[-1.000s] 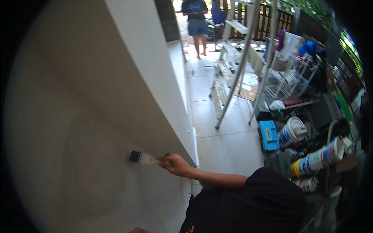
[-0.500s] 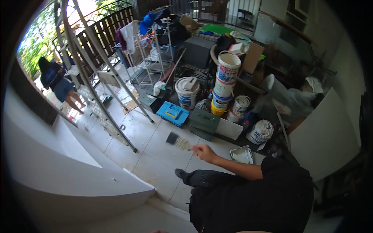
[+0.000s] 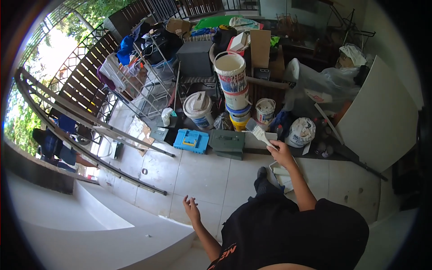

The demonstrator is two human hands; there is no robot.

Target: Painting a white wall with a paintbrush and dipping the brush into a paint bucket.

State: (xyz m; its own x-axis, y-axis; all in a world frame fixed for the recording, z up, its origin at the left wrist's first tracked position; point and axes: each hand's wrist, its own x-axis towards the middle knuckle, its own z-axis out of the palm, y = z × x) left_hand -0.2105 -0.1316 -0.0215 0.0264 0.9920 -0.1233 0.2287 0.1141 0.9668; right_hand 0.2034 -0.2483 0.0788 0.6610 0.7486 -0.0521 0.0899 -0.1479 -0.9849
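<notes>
My right hand (image 3: 282, 154) is closed round the handle of a paintbrush (image 3: 261, 134) with dark, paint-marked bristles. The brush points up and to the left, in front of the pile of buckets. Below that hand, partly hidden by my forearm, a paint tray (image 3: 275, 169) lies on the floor with a pale roller (image 3: 281, 171) in it. My left hand (image 3: 191, 209) is raised over the tiles, holding nothing, its fingers apart and loosely bent.
A ladder (image 3: 96, 155) leans across the left. Ahead stand a blue toolbox (image 3: 191, 141), a dark green metal box (image 3: 227, 141), stacked buckets (image 3: 231, 77) and a white lidded bucket (image 3: 198, 110). A white panel (image 3: 382, 117) leans at right. Another person (image 3: 53, 146) is at far left; a white ledge (image 3: 112, 243) is lower left.
My right hand has moved right with the paintbrush, away from the ladder side. My left hand has come up into view. The whole view has turned, and the ladder appears lower and more tilted.
</notes>
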